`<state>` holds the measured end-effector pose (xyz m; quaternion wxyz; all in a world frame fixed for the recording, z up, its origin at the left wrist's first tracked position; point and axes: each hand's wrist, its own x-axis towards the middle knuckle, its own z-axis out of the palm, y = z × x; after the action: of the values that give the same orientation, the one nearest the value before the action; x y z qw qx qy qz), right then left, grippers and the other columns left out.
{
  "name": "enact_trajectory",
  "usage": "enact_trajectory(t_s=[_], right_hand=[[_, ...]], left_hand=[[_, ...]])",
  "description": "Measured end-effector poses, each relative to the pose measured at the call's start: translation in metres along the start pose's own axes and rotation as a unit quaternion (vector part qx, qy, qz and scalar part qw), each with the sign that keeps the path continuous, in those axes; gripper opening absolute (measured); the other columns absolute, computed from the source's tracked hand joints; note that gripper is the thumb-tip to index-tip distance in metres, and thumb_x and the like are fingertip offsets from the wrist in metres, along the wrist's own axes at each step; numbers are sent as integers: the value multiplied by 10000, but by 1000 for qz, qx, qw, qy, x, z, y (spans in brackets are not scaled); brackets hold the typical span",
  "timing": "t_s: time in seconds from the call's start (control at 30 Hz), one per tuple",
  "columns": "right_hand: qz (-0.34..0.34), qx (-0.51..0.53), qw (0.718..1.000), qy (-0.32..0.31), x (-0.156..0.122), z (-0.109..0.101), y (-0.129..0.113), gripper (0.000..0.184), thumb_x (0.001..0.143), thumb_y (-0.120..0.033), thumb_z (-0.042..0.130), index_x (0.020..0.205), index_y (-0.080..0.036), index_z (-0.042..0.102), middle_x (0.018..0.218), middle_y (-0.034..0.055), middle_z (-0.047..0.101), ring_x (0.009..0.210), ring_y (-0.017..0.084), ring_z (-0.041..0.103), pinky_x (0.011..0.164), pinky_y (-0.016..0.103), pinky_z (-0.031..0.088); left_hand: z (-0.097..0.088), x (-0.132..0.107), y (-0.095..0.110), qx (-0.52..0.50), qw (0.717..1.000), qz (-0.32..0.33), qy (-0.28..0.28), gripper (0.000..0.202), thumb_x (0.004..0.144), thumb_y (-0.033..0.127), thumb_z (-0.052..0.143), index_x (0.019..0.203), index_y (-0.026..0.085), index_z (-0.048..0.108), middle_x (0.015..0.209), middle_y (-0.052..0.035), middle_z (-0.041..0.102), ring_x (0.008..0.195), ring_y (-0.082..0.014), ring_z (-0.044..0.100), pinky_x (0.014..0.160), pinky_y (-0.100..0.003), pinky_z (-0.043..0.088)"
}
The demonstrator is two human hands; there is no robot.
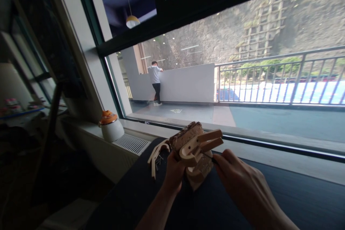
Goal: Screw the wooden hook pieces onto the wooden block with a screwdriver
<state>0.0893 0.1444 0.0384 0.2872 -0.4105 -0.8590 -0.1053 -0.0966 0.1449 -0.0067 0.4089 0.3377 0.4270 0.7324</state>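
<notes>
In the middle of the head view, my left hand [174,172] is closed around the near left side of a pale U-shaped wooden piece [192,147]. This piece lies against a thick wooden block [185,136] with rough bark along its top edge and small holes in its face. My right hand [239,172] grips the dark handle of a thin-shafted tool, which looks like a screwdriver [207,156]. Its shaft points left into the wooden piece; the tip cannot be made out. Left of the block, curved wooden strips [153,158] lie beside several loose screws [159,162].
The work rests on a dark tabletop [126,190] against a window sill [283,167]. A white pot with an orange top [111,127] stands on the ledge by a vent grille [131,143]. Beyond the glass, a person [154,81] leans at a white wall.
</notes>
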Motion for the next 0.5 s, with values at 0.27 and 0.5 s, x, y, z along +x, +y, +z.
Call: enact_trajectory(t_s=[0.27,0.5], right_hand=[[123,84,987,-60,4,-2,3,222,908,-362,433,895,-241,620,805,18,668,667,183,639,541,272,371],[-4,13,999,-35,-1,0,1,315,886,-127,391,1104,-245,585,969,33,636,652,154,626,507,258,348]], left_hand=[[4,-4,9,24,1000,9,12,454,496,155,827,933,129,704,825,-47,732,811,-256,676,708,-305,534],[3,-2,1,3,1000,4,3,414,534,184,814,931,150,701,825,-39,729,819,-253,675,736,-316,531]])
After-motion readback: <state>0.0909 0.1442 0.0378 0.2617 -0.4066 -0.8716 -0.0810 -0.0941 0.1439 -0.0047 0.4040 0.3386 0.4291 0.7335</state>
